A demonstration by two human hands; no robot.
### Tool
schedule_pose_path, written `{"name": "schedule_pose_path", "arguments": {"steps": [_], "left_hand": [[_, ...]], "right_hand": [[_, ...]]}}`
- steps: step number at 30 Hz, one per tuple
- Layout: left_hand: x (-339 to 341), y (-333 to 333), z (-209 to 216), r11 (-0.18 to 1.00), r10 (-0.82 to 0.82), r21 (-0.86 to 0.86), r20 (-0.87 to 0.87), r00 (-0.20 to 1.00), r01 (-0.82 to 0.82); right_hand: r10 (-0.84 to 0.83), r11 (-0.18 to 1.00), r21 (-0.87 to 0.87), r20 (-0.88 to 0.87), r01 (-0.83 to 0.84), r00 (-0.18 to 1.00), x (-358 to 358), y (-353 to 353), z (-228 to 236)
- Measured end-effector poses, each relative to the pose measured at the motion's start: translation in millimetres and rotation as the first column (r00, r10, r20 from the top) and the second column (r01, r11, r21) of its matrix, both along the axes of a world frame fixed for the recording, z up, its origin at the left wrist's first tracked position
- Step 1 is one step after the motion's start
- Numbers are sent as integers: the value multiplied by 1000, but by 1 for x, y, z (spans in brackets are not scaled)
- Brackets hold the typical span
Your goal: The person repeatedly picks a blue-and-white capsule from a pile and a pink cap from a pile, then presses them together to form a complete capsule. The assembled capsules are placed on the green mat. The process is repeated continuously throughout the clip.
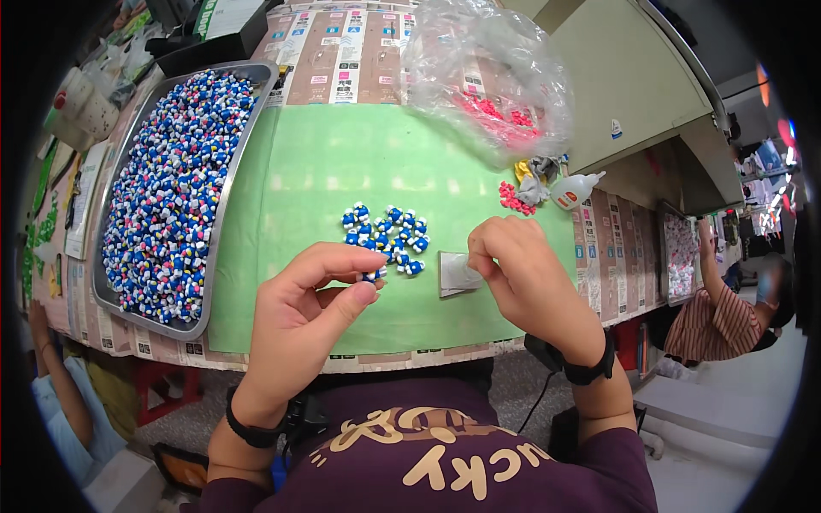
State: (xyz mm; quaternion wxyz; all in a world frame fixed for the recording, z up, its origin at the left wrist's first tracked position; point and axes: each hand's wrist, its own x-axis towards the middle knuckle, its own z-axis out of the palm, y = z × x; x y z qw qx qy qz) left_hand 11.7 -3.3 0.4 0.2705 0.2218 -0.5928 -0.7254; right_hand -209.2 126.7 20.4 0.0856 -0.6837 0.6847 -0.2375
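Between the thumb and forefinger of my left hand [312, 321] is a small blue-and-white figurine [373, 275]. Just beyond it, several more blue-and-white figurines [389, 227] lie in a loose cluster on the green mat [342, 150]. My right hand [522, 274] is closed in a pinch over a small white square pad [456, 275] with a pale blob on it. Whatever those fingertips hold is hidden or too small to name. Small pink pieces [517, 198] lie in a heap beyond my right hand, beside a white squeeze bottle [577, 190].
A metal tray [224, 201] full of similar figurines stands on the left. A clear plastic bag [487, 77] with pink pieces lies at the back right, near crumpled grey and yellow scraps [537, 173]. A pale cabinet [633, 77] borders the right. Other people sit at both sides.
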Motion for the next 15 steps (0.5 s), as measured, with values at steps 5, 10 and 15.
{"name": "schedule_pose_path", "arguments": {"steps": [5,10,15], "left_hand": [[2,-2,-2,999,-45,5,10,999,45],[0,2,2,994,11,105,20,1000,-13],[0,1,-3,995,-75,67,-10,997,75]], "right_hand": [[-51,998,24,1,51,999,-5,2,0],[-86,995,52,63,83,994,-5,9,2],[-77,997,28,41,76,996,-4,8,-1]]}}
